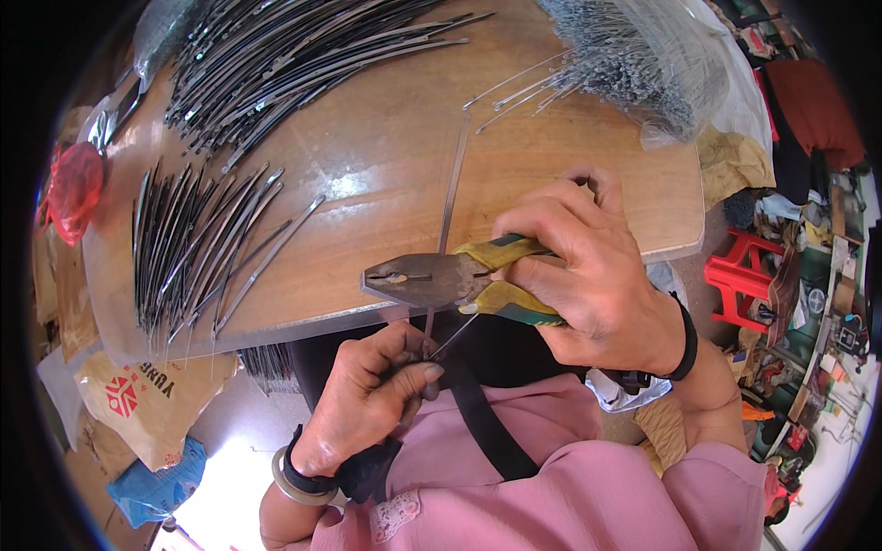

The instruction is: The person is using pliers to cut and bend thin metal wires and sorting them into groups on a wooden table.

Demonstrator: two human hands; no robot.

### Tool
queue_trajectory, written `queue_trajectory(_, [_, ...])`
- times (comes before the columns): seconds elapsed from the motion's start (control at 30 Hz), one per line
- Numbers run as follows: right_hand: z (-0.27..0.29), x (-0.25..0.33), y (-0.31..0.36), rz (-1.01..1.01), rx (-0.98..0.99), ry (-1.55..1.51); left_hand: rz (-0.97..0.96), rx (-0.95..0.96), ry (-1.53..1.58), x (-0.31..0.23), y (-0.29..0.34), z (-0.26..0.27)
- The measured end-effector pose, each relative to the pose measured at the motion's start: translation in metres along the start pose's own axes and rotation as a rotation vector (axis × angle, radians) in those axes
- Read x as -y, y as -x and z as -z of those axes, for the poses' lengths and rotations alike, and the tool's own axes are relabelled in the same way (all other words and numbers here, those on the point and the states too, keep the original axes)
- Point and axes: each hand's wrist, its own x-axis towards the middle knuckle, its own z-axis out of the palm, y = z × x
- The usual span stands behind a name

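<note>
My right hand (597, 275) is closed round the yellow-and-green handles of combination pliers (423, 280). Their dark metal jaws point left, just above my left hand (372, 386). Between its thumb and fingers, my left hand pinches a long, thin metal strip (454, 184), which runs up behind the pliers and over the wooden table (386, 156). A thin wire (455, 338) slants from the same fingertips toward the pliers' handles. The jaws look nearly closed, with the strip passing behind them; I cannot tell whether they grip anything.
Dark metal strips lie in a large pile (276, 73) at the back left and a smaller pile (193, 248) nearer me. Thin wires fill a clear plastic bag (634, 73) at the back right. A red stool (740, 275) stands right; a beige sack (138, 404) sits below the table's left edge.
</note>
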Motion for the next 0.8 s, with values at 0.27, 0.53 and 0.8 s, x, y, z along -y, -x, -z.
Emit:
queue_trajectory(0.27, [-0.010, -0.001, 0.001, -0.036, 0.002, -0.066, -0.244, 0.047, -0.141, 0.004, -0.001, 0.008])
queue_trajectory(0.53, [-0.012, 0.014, 0.001, 0.020, -0.039, -0.122, 0.016, 0.205, -0.009, -0.045, -0.010, 0.016])
queue_trajectory(0.8, [-0.020, 0.006, 0.002, 0.022, -0.210, -0.097, 0.083, 0.000, 0.462, -0.015, -0.005, -0.007])
